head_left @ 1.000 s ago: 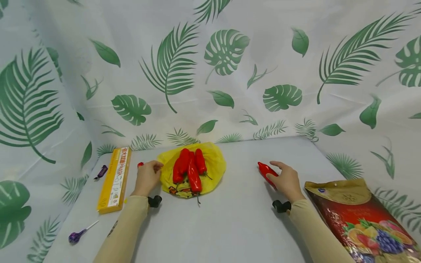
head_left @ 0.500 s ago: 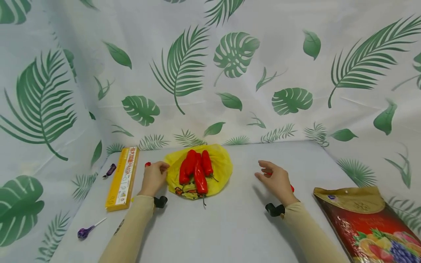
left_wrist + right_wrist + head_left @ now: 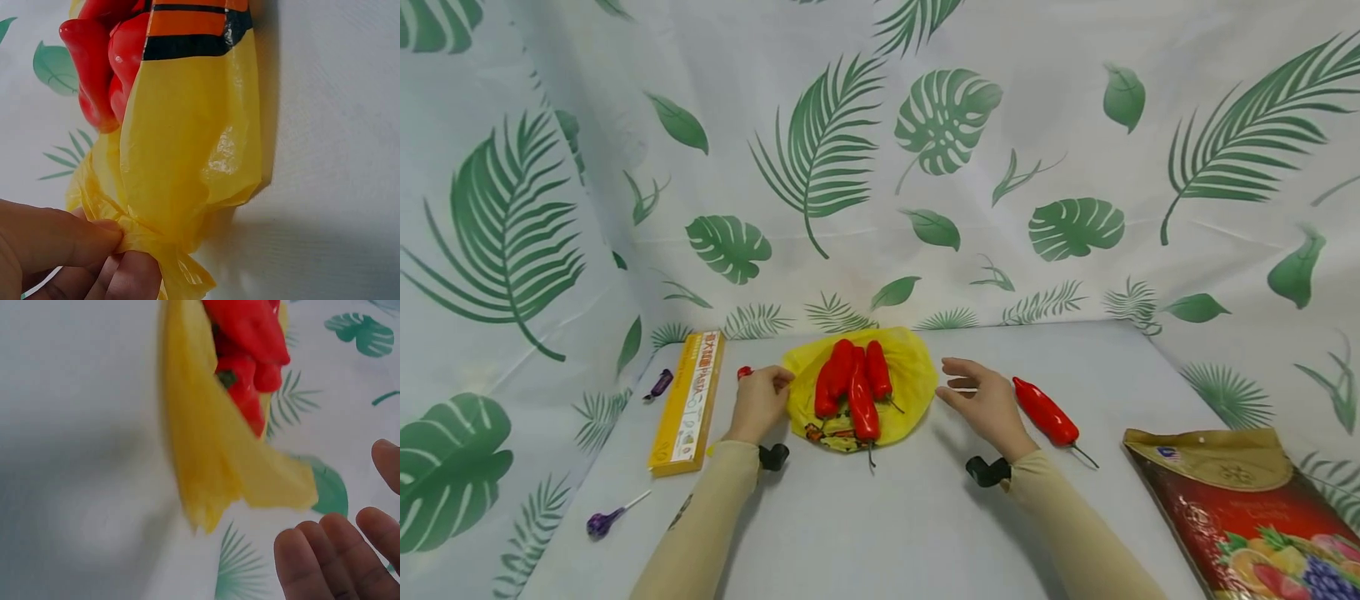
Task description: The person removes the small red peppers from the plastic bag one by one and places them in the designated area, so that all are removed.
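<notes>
A yellow plastic bag (image 3: 913, 358) lies on the table with several red chili peppers (image 3: 863, 404) on it. My left hand (image 3: 760, 405) pinches the bag's left edge between thumb and fingers, and the left wrist view shows the gathered plastic (image 3: 147, 234) in that grip. Just off the bag's right edge is my right hand (image 3: 982, 405), holding nothing; its fingers (image 3: 325, 556) are extended, apart from the bag in the right wrist view. A single red chili pepper (image 3: 1047, 412) with a green stem lies on the table, right of that hand.
On the left stand a yellow pasta box (image 3: 687, 404), a purple wrapped candy (image 3: 660, 384) and a purple lollipop (image 3: 604, 523). Something small and red (image 3: 744, 372) shows behind the left hand. A red-and-gold fruit bag (image 3: 1240, 508) lies at the right front. A leaf-print curtain (image 3: 865, 167) backs the table.
My right hand has let go of the single chili pepper and moved left to the yellow bag's right side. The left hand keeps its grip. The head view has shifted slightly.
</notes>
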Demonstrator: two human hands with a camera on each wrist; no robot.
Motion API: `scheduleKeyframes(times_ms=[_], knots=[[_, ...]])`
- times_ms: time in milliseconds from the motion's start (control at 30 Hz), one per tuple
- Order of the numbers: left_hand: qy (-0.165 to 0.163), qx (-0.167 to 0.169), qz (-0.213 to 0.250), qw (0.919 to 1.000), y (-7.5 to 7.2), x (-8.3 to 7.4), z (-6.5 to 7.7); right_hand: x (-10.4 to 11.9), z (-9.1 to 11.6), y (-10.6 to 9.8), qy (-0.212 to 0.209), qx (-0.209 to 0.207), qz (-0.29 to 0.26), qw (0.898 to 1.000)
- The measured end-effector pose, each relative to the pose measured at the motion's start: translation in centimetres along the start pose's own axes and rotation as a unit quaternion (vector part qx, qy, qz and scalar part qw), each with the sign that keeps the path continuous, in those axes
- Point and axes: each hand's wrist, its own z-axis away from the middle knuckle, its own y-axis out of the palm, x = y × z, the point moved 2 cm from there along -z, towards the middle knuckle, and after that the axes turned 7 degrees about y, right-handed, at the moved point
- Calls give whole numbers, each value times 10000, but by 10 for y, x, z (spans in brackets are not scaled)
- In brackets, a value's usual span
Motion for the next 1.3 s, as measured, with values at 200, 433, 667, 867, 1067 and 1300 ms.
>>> scheduleKeyframes(times_ms=[200, 433, 667, 867, 1067, 1300], knots=[[-96, 30, -2, 9999, 5, 2, -2, 20, -4, 33, -170, 395, -53, 9991], [-91, 41, 10, 9999, 8, 7, 2, 30, -3, 79, 40, 740, -194, 9971], [-9, 36, 31, 10000, 7, 6, 1, 38, -1, 103, 125, 800, -314, 9962], [-74, 87, 60, 9999, 6, 5, 0, 40, 1, 113, 45, 751, -105, 9971], [-18, 44, 70, 10000, 5, 5, -1, 39, 0, 117, 206, 803, -266, 9962], [-20, 37, 60, 10000, 6, 6, -1, 36, 2, 114, 389, 818, -547, 9944]])
